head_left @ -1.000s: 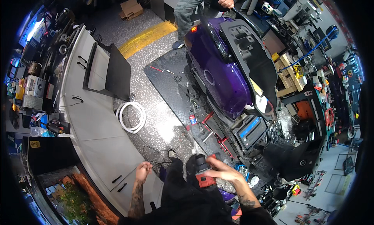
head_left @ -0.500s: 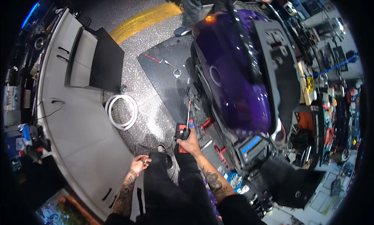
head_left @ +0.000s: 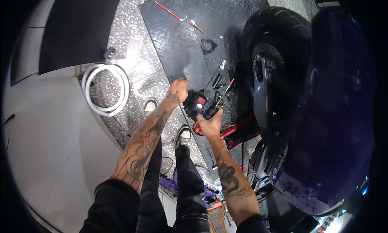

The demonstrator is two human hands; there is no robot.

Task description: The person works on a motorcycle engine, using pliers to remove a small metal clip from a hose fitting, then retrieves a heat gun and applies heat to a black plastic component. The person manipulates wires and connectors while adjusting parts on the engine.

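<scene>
In my right hand [head_left: 211, 124] is a red and black cordless driver [head_left: 198, 103] with a long bit pointing away from me, up and to the right. My fingers are wrapped round its grip. Just left of the driver, my left hand [head_left: 179, 89] reaches over the edge of the dark mat [head_left: 169, 43], its fingers curled. They are partly hidden and slightly blurred, so I cannot make out what they hold. Beyond the driver's bit, several small black tools [head_left: 218, 77] lie on the mat. Farther off rests a black ring-shaped part [head_left: 208, 46].
At the right stand a motorcycle's rear tyre [head_left: 279, 21] and purple bodywork [head_left: 339, 91], with a red metal stand [head_left: 238, 130] low beside them. A red-handled tool [head_left: 167, 9] lies on the mat's far part. A coiled white hose [head_left: 123, 89] sits on the speckled floor at left.
My view has dropped closer to the mat and wheel. My left hand has moved forward from beside my knee to beside the driver. My right hand still holds the driver.
</scene>
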